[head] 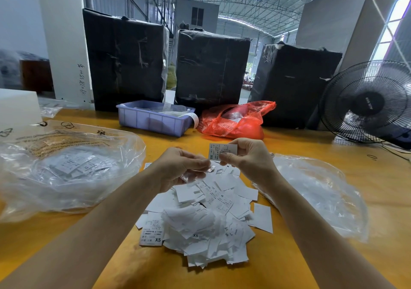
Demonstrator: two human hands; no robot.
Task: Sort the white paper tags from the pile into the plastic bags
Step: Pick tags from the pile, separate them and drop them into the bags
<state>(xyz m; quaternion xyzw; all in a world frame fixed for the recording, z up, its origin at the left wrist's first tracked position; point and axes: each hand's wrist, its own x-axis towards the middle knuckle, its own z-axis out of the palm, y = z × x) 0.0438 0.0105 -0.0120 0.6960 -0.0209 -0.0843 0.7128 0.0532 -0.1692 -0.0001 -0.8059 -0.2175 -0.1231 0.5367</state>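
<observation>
Since the head view has the right hand (pixel 246 155) pinching one small white printed paper tag (pixel 222 151) marked XS above the loose heap of white paper tags (pixel 200 217) on the yellow counter (pixel 289 264), the risk I'd guess is misreading it upside down and dropping it in the wrong bag. Left hand (pixel 182 166) pinches a crinkly clear scrap. Left clear plastic bag (pixel 66 168) already holds tags; right clear plastic bag (pixel 315 190) looks nearly flat. Tags are thin, mixed sizes, easily scattered.

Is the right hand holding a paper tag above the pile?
Yes, the right hand pinches a white paper tag printed "XS", raised above the pile of tags on the table.
</observation>
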